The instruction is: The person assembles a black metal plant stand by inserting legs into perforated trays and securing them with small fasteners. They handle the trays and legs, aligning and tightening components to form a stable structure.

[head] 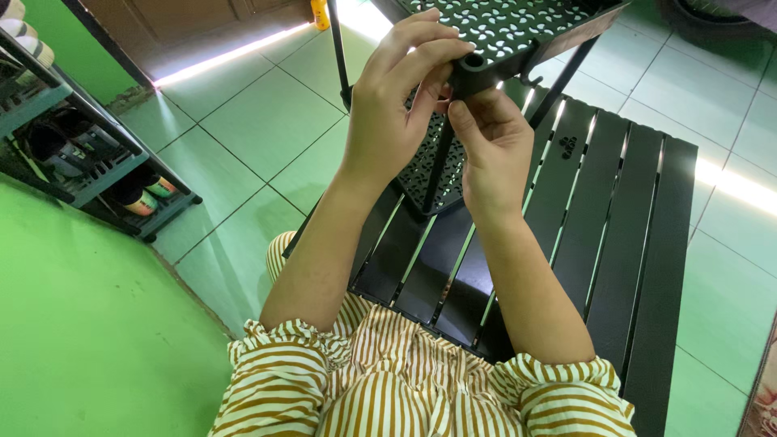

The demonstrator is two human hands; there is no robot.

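Hands meet at twelve o'clock: our left hand [396,105] pinches the shelf [502,32] corner, right hand [490,142] grips the pole [437,166] beneath; lower tier fitted, top corner unseated.

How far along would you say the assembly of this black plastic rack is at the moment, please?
Done: a lower perforated shelf already sits on thin black poles above the slatted black table. In hand: the left hand grips the corner socket of the upper perforated shelf, while the right hand works at the pole just beneath it. Left: whether that corner is fully seated cannot be told, and the shelf's other corners are out of view.
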